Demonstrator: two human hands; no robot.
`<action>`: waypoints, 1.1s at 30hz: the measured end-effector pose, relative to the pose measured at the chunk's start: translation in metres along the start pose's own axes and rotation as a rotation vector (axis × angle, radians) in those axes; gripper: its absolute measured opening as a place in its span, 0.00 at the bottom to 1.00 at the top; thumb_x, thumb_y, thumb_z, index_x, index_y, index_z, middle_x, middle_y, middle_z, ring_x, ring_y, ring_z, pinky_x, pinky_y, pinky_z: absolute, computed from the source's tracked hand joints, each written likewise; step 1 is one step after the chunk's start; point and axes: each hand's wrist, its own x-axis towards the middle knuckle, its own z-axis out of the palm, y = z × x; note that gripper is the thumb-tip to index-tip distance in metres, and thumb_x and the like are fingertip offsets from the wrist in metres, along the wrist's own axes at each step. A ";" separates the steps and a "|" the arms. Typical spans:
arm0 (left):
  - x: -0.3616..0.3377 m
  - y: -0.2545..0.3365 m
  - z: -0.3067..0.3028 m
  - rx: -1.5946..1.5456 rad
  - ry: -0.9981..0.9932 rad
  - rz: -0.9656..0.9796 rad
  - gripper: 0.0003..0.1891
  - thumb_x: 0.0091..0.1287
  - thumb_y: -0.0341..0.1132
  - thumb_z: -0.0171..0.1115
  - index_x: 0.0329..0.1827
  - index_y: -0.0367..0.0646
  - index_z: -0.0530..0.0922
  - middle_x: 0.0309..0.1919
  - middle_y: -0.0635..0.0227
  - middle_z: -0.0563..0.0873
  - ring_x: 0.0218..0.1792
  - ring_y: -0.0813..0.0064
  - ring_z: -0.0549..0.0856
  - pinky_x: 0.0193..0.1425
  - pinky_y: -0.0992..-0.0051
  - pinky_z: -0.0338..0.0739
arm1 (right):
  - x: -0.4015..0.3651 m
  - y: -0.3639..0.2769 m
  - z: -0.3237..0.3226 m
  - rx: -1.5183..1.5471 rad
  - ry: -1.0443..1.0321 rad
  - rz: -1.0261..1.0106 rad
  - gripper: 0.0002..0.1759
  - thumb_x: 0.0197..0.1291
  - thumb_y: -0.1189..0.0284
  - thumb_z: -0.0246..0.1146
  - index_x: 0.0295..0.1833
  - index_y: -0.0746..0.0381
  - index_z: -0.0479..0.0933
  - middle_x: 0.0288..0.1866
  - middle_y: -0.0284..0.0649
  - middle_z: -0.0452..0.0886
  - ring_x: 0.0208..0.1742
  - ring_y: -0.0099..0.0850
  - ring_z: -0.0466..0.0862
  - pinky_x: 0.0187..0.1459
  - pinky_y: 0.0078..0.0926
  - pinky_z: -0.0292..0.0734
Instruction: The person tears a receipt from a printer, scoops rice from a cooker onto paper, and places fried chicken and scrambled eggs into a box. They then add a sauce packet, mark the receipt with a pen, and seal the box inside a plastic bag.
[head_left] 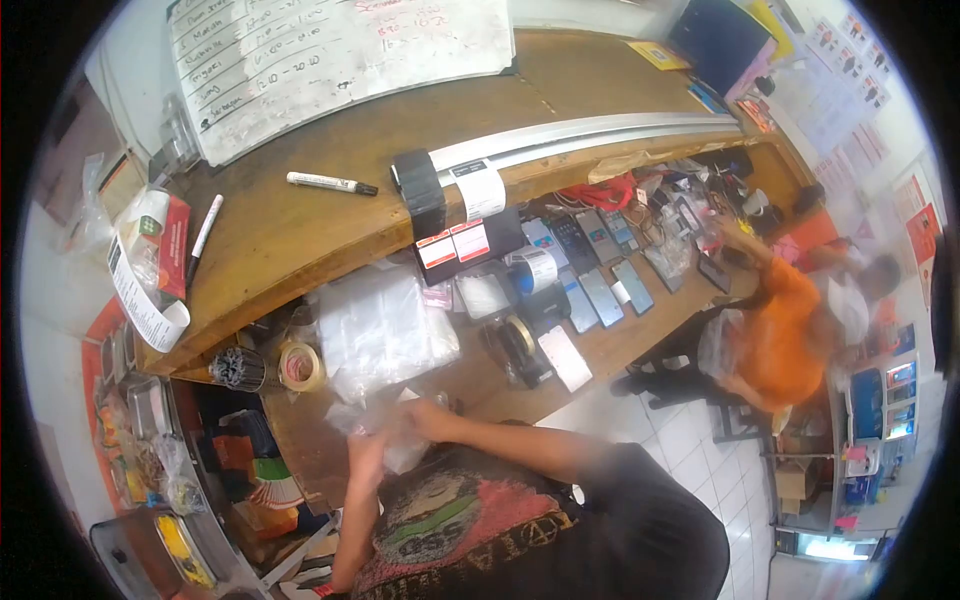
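Note:
A crumpled clear plastic bag (pixel 403 452) is between my hands, just above the front edge of the lower desk. My left hand (pixel 367 456) grips its left side, with the fingers partly covered by the film. On the other side, my right hand (pixel 428 420) pinches the upper right part of the bag. Both hands are somewhat blurred, and whether the bag contains anything is hard to see. Directly beyond them lies a thick stack of clear plastic bags (pixel 375 330). A roll of tan tape (pixel 299 366) rests left of that stack.
Several phones (pixel 602 297) lie in rows to the right, near a dark tape roll (pixel 516 340) and a white card (pixel 565 360). A label printer (pixel 416 190) and a marker (pixel 330 183) sit on the raised shelf. A person in orange (pixel 785 335) works at the desk's far right.

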 end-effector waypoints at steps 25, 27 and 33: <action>0.019 -0.024 -0.028 0.962 -0.341 0.712 0.11 0.58 0.28 0.61 0.40 0.47 0.90 0.46 0.60 0.88 0.47 0.59 0.85 0.54 0.66 0.78 | 0.032 0.004 -0.007 0.391 0.150 0.692 0.20 0.63 0.64 0.55 0.40 0.74 0.81 0.30 0.51 0.84 0.33 0.39 0.86 0.37 0.38 0.82; 0.021 -0.030 -0.031 0.902 -0.330 0.682 0.10 0.60 0.28 0.61 0.39 0.45 0.89 0.46 0.60 0.89 0.47 0.60 0.87 0.56 0.66 0.78 | 0.027 0.015 -0.005 0.255 0.133 0.586 0.16 0.60 0.70 0.59 0.44 0.74 0.80 0.32 0.52 0.86 0.31 0.37 0.87 0.38 0.36 0.83; 0.025 -0.048 -0.026 0.549 -0.249 0.636 0.08 0.62 0.24 0.62 0.40 0.39 0.88 0.43 0.58 0.90 0.47 0.62 0.89 0.55 0.69 0.81 | 0.006 0.029 -0.009 -0.375 0.146 0.087 0.16 0.52 0.76 0.67 0.48 0.67 0.82 0.35 0.50 0.87 0.35 0.39 0.89 0.41 0.37 0.83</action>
